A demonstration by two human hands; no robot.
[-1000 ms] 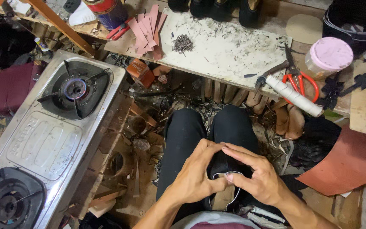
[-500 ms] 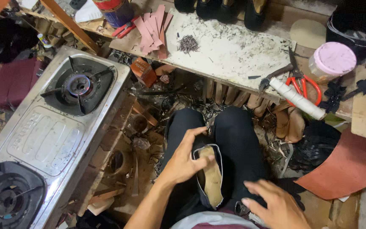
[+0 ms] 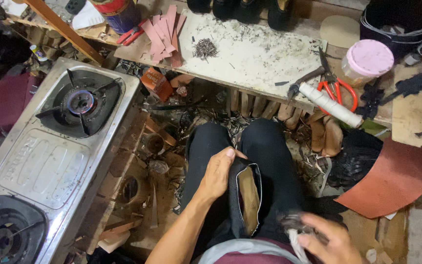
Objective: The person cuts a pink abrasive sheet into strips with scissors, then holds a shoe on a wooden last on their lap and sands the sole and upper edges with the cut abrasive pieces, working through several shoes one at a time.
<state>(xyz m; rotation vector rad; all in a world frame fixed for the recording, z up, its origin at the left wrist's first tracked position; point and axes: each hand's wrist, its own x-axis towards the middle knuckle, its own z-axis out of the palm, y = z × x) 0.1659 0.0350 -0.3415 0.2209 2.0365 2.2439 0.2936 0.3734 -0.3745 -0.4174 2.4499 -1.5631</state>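
Shoe piece (image 3: 247,198), is it heavy?

— No, I think it is light. It is black outside and tan inside, with a bendy top and a stiffer sole. It could flop, so I grab it by the top edge.

— Where is it?

— Standing up on my lap, between my knees, well below the bench (image 3: 260,39). My left hand (image 3: 218,173) is closed around its top, thumb on the rim.

— And your other hand?

— My right hand (image 3: 326,239) is near it, just to the side, not touching. It is curled around something dark and a white bit. It is blurry, so I cannot tell what.
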